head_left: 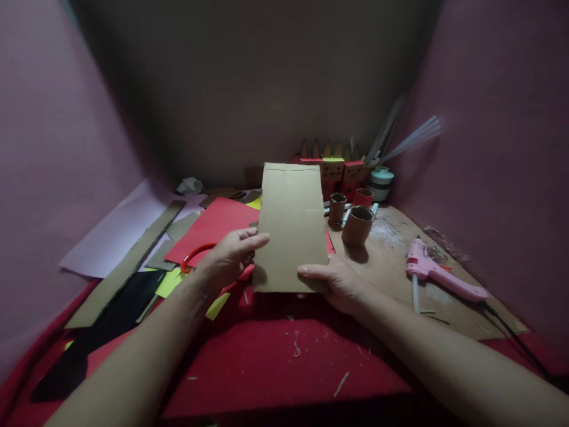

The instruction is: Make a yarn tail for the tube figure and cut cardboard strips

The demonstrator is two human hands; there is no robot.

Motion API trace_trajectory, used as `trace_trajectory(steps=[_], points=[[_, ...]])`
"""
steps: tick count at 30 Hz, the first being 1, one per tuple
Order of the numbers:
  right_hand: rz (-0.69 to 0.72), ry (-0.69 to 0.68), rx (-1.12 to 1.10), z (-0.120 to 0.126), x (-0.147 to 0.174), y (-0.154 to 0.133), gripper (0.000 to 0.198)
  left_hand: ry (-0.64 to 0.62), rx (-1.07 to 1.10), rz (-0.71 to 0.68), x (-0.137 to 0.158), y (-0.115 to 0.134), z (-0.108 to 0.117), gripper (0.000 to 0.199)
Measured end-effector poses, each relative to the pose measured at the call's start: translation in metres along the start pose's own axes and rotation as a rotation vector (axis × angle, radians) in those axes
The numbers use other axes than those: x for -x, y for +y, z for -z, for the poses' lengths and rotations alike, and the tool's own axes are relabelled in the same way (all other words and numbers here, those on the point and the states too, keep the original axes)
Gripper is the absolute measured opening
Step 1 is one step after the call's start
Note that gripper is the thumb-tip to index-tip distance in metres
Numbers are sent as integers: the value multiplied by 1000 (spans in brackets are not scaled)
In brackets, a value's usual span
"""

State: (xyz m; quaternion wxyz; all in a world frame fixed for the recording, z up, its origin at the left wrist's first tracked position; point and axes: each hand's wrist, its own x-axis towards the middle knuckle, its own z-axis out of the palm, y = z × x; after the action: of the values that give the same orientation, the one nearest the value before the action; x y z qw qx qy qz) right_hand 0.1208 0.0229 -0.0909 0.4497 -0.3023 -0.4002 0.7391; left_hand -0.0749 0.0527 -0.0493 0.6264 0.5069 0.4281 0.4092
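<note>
A flat rectangular piece of brown cardboard (291, 225) is held up in front of me, tilted, above the red table cover. My left hand (233, 255) grips its left edge, thumb on the front face and fingers behind. At the lower right corner my right hand (340, 281) pinches the piece, its thumb lying across the front. Red-handled scissors (193, 256) lie partly hidden behind my left hand, near a sheet of red paper (217, 222). Behind the cardboard's right side stand brown cardboard tubes (358, 226).
A pink glue gun (438, 274) with a cord rests on a brown board (386, 267) at right. Glue sticks (413, 139), a lidded jar (381, 182) and decorated cardboard boxes (333, 172) stand at the back. Cardboard strips (128, 261) and paper cover the left. Scraps dot the red cloth (275, 367).
</note>
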Motion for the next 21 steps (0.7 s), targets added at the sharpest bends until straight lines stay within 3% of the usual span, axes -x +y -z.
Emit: trace_trajectory(steps=[3,7,10,14,21], points=[[28,34,9,2,-3,-2,42,-84,-8,50,3,-8,-13,45],[39,52,17,5,-5,-2,43,53,-158,-91,3,-15,-27,56],[34,38,38,7,-5,0,42,117,-248,-122,2,-17,-31,55],[48,29,26,7,-5,1,57,253,-346,-156,1,-16,-34,55],[86,4,-6,3,-4,-5,64,277,-375,-250,4,-16,-38,62]])
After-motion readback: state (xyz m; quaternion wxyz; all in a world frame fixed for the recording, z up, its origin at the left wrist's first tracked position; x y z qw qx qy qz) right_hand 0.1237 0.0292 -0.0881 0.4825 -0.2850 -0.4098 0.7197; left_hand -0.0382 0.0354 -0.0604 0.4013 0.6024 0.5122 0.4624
